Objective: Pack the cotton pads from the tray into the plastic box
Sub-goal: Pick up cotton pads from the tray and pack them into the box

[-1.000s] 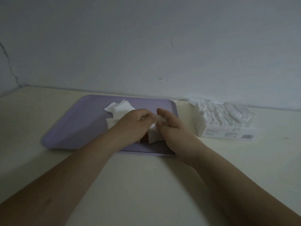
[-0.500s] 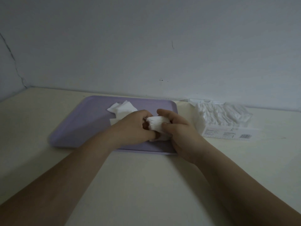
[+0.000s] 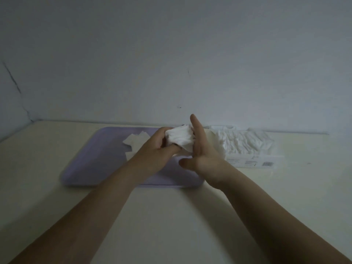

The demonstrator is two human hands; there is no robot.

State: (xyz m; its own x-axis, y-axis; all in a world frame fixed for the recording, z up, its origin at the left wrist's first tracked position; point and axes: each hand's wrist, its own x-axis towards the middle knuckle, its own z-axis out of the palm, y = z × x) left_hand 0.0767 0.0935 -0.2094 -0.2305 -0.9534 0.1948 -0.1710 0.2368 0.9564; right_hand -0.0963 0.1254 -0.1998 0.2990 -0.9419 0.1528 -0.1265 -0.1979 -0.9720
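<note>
Print on the plastic box [image 3: 249, 161] is illegibly small.

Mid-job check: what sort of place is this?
Probably a plain indoor packing table, in a home or small workshop; I cannot tell which. Signs: a bare cream tabletop against a blank, cracked wall, and a lilac tray beside a plastic box of cotton pads.

Lilac tray [image 3: 91, 159]; white cotton pads [image 3: 180, 139]; cream table [image 3: 171, 216]; grey-white wall [image 3: 171, 54].
</note>
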